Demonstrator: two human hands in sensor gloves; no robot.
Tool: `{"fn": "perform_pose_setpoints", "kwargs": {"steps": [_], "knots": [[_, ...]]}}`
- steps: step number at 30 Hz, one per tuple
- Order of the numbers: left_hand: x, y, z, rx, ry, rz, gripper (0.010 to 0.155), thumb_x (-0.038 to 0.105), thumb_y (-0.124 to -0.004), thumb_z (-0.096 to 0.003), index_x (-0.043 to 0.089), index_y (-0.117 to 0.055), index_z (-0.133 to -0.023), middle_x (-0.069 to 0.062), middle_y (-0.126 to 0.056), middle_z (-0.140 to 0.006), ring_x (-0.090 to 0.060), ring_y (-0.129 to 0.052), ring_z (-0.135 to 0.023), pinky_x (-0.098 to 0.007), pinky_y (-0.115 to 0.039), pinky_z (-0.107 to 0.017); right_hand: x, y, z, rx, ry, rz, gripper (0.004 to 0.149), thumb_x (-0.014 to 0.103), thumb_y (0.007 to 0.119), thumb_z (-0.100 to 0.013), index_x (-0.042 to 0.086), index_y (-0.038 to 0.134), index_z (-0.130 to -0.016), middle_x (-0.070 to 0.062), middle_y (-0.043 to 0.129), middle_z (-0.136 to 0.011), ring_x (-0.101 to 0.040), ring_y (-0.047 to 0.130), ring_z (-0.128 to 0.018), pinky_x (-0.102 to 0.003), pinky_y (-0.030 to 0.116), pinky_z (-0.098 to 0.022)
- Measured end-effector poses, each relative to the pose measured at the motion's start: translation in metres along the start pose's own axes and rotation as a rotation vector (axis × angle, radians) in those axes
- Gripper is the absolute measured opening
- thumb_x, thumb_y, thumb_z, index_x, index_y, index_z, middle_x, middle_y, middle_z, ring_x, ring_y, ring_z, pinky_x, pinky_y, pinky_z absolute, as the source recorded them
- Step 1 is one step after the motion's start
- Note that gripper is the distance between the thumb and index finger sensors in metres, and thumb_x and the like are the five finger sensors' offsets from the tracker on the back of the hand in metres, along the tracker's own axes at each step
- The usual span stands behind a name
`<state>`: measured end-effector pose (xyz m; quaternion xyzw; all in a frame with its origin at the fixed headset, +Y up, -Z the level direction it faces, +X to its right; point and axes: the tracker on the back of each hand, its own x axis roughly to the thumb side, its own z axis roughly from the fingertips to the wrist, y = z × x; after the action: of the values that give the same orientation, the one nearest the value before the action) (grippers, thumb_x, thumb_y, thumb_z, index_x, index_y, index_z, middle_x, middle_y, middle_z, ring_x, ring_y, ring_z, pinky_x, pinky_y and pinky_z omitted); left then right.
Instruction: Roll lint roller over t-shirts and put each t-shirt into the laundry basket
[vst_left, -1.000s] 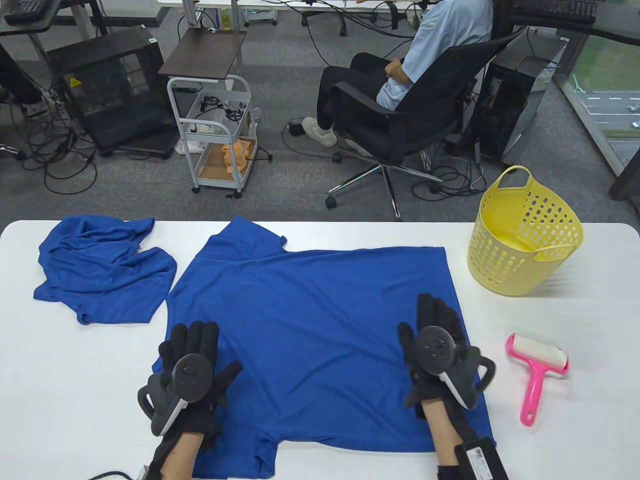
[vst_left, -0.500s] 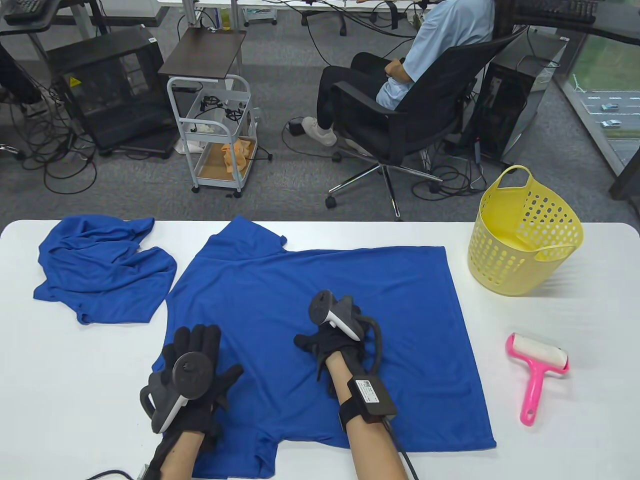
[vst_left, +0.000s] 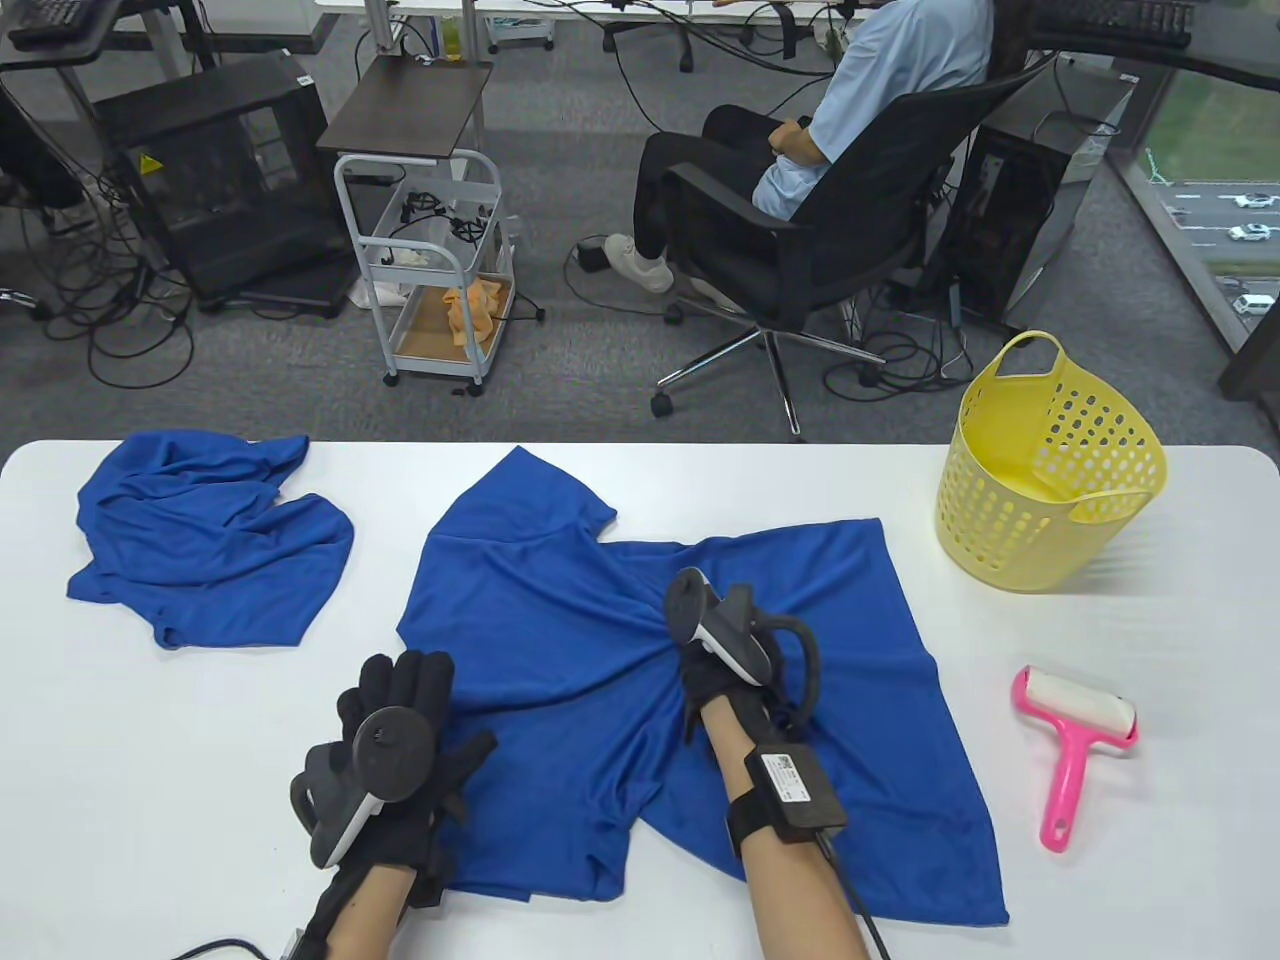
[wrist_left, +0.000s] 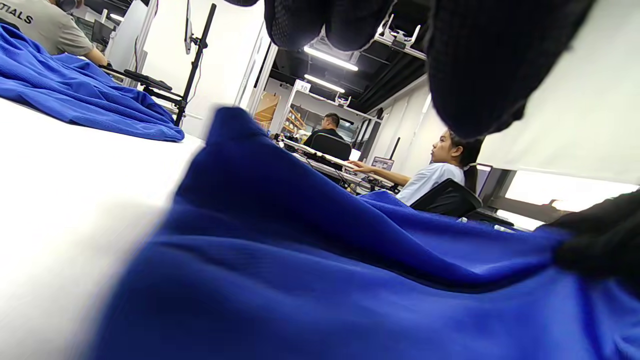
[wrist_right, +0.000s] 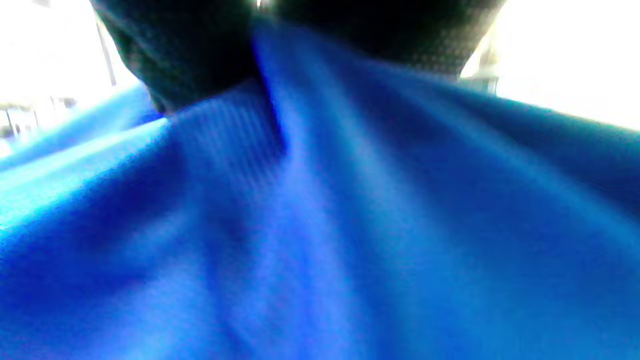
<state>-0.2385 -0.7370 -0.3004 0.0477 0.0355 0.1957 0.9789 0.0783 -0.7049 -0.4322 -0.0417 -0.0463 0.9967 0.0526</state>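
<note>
A blue t-shirt (vst_left: 560, 600) lies in the middle of the white table (vst_left: 180, 720), bunched into folds that run toward its centre. My right hand (vst_left: 703, 672) grips a pinch of cloth there; in the right wrist view the black fingers (wrist_right: 185, 55) close around the blurred blue fabric (wrist_right: 320, 225). My left hand (vst_left: 405, 705) rests flat with straight fingers at the shirt's left edge, holding nothing. The left wrist view shows those fingers (wrist_left: 480, 65) above the raised shirt (wrist_left: 320, 280). A pink lint roller (vst_left: 1075, 735) lies on the table, right of the shirt.
A yellow laundry basket (vst_left: 1050, 480) stands at the table's back right. A second blue t-shirt (vst_left: 200, 540) lies crumpled at the back left. Beyond the far edge a person sits in an office chair (vst_left: 800, 240), beside a white cart (vst_left: 430, 260).
My right hand has moved from the shirt's right side to its centre and gripped the cloth. The shirt's left edge and sleeve have been dragged right and bunched. The left hand has barely moved.
</note>
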Motion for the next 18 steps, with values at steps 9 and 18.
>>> {"fn": "perform_pose_setpoints", "kwargs": {"steps": [9, 18], "knots": [[-0.004, 0.007, 0.002, 0.035, -0.005, 0.051, 0.082, 0.058, -0.085, -0.0429, 0.033, -0.044, -0.110, 0.003, -0.044, -0.117, -0.029, -0.028, -0.113, -0.048, -0.027, -0.079, -0.036, -0.148, -0.015, -0.271, -0.151, -0.313, 0.038, 0.042, 0.076, -0.047, 0.041, 0.078, -0.085, 0.003, 0.073, -0.085, -0.022, 0.076, -0.072, -0.035, 0.077, -0.057], [-0.006, 0.005, 0.000, 0.023, -0.040, 0.080, 0.081, 0.059, -0.085, -0.0430, 0.034, -0.044, -0.109, 0.004, -0.045, -0.117, -0.028, -0.029, -0.113, -0.048, -0.028, -0.080, -0.065, -0.188, -0.032, -0.255, -0.049, -0.259, 0.037, 0.044, 0.076, -0.052, 0.027, 0.085, -0.084, 0.016, 0.099, -0.017, 0.001, 0.096, -0.001, -0.014, 0.089, 0.005]]}}
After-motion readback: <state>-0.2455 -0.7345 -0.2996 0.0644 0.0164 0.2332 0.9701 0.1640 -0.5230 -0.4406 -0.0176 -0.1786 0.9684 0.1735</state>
